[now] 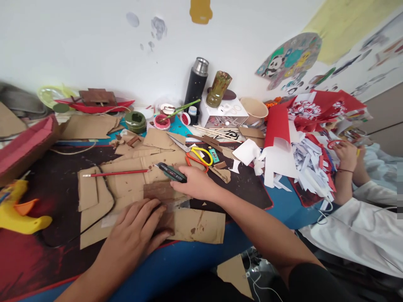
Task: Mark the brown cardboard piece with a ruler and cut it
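Brown-painted cardboard strip [162,191] lies pinned under flat left hand [138,228]; right hand [197,182] clamps utility knife [171,172].

1. The left hand [135,235] is laid flat on a cardboard sheet [201,224] at the table's [277,201] near edge.
2. Just behind and right of it, the right hand [197,184] is closed around a utility knife [171,172], set on a small strip [160,191] of cardboard.
3. A pencil [115,173] is seen lying left of the knife.
4. Scissors [197,154] are placed just behind the right hand.
5. A flask [197,84] is stood at the wall, with a jar [218,89] on a box [225,115] to its right.
6. A glue gun [19,207] is found at the far left.
7. Paper scraps [302,159] are piled to the right, before another person's hand [346,155].
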### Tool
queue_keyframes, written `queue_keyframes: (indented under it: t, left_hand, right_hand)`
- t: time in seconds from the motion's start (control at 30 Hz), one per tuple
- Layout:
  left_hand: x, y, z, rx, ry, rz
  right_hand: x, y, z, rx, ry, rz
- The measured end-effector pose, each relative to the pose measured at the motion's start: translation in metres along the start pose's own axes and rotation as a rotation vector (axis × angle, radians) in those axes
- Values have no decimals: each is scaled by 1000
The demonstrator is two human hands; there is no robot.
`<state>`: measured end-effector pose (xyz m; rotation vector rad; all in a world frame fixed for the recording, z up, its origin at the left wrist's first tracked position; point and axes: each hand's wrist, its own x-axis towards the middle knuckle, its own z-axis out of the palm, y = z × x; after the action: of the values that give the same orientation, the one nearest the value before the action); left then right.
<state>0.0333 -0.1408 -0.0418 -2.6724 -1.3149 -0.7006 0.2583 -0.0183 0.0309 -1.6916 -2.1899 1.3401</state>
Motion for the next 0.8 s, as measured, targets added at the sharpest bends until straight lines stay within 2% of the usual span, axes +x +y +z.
queue_keyframes:
  t: [0.1, 0.33, 0.57, 0.8]
  left_hand:
    - [0, -1, -3, -39, -2, -6]
    - [5, 4, -12, -58, -14, 81]
    - [7, 7, -9, -51, -5, 110]
    - [2, 7, -7, -94, 0, 107]
  right_hand:
    - [0, 5, 1, 42, 2, -13]
    - [7, 15, 7, 121, 11, -28]
    - [10, 14, 3, -61, 107, -98]
    - [11, 20, 4, -4, 83, -94]
